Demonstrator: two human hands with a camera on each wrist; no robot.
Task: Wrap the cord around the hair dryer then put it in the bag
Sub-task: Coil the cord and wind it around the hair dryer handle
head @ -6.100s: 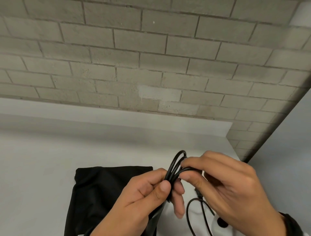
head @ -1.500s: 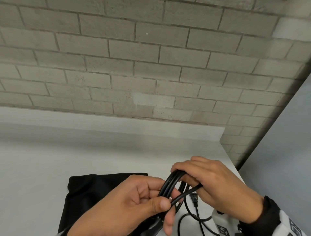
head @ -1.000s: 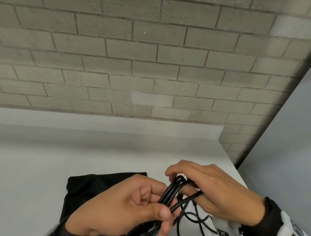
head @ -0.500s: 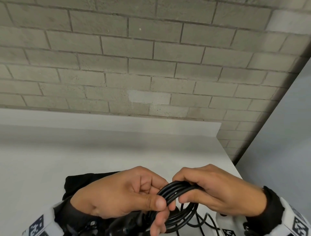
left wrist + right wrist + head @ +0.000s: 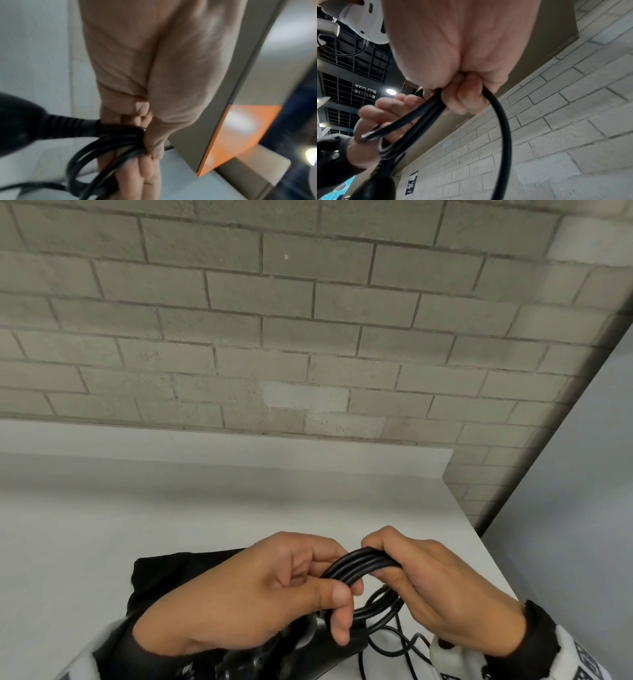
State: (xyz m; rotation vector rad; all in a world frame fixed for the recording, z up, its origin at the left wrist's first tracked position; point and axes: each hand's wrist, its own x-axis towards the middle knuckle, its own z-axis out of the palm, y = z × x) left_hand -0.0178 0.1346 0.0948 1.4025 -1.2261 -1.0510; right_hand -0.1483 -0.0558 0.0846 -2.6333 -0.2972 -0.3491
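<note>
Both hands hold a bundle of black cord [image 5: 359,565] looped into several coils above the table's near edge. My left hand [image 5: 274,587] pinches the coils between thumb and fingers. My right hand [image 5: 421,583] grips the top of the coils with curled fingers. The black hair dryer [image 5: 308,648] hangs just below my left hand, mostly hidden; its ribbed cord sleeve [image 5: 68,127] runs into the coils [image 5: 102,152]. A free loop of cord [image 5: 501,121] curves out of my right fist. The black bag [image 5: 164,580] lies flat on the table behind my left hand.
The white table [image 5: 171,508] ends at a grey brick wall [image 5: 274,320] at the back. Its right edge [image 5: 479,535] drops off beside a grey panel [image 5: 565,508]. A thin black cable [image 5: 394,645] trails near my right wrist.
The hands and the coiled cord have sunk lower in view, toward the near edge. My right hand has gone from laying a loose strand to gripping the gathered coils.
</note>
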